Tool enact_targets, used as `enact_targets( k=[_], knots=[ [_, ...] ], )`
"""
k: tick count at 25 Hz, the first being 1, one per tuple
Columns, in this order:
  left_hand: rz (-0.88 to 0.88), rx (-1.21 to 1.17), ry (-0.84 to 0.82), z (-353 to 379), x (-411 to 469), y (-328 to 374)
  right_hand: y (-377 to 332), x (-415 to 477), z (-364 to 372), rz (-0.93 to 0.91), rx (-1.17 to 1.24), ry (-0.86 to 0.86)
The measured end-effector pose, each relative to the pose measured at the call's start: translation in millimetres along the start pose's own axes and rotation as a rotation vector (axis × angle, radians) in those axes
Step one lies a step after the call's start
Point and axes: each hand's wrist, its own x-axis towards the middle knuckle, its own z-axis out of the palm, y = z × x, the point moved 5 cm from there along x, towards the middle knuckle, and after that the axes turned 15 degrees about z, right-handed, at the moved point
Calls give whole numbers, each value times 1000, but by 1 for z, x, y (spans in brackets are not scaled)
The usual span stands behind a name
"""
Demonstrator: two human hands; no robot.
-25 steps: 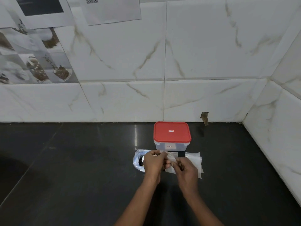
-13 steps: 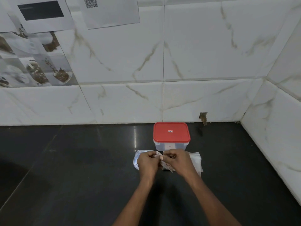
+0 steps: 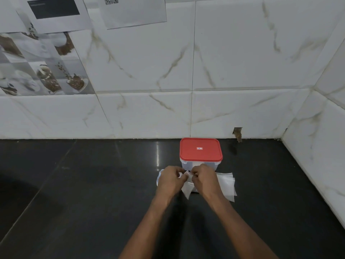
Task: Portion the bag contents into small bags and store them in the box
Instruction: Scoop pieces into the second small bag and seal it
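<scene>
A clear plastic box with a red lid [image 3: 200, 150] stands shut on the black counter near the back wall. Just in front of it my left hand [image 3: 170, 181] and my right hand [image 3: 204, 181] both pinch the top edge of one small clear bag [image 3: 187, 190], which hangs between them. A stack of empty small bags [image 3: 226, 186] lies flat under and to the right of my right hand. The larger bag with the contents [image 3: 159, 177] shows only as a sliver at the left of my left hand; its contents are hidden.
The black counter [image 3: 93, 193] runs left and toward me. White marble tile walls close the back and the right side, forming a corner [image 3: 281, 135]. Paper sheets [image 3: 134, 10] hang on the wall high up.
My hands came closer together and the right hand moved up to the small bag's top edge. The small bag now hangs lifted between both hands. The view tilted slightly.
</scene>
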Motion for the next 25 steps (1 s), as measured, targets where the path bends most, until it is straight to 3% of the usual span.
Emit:
enact_targets(
  k=[4, 8, 14, 16, 19, 25],
  knots=[
    [109, -158, -76, 9, -12, -24, 3, 3, 1, 63, 288, -82],
    [93, -348, 139, 18, -24, -45, -9, 3, 12, 100, 387, -171],
    [29, -497, 313, 7, -34, -78, -31, 4, 27, 37, 515, -270],
    [-26, -560, 426, -3, -38, -94, -29, 13, 31, 58, 545, -217],
    [-99, -629, 521, -15, -48, -124, -13, 29, 33, 32, 248, -3],
    [-144, -704, 402, 9, -55, -146, -22, 12, 80, -8, -273, -3]
  ],
)
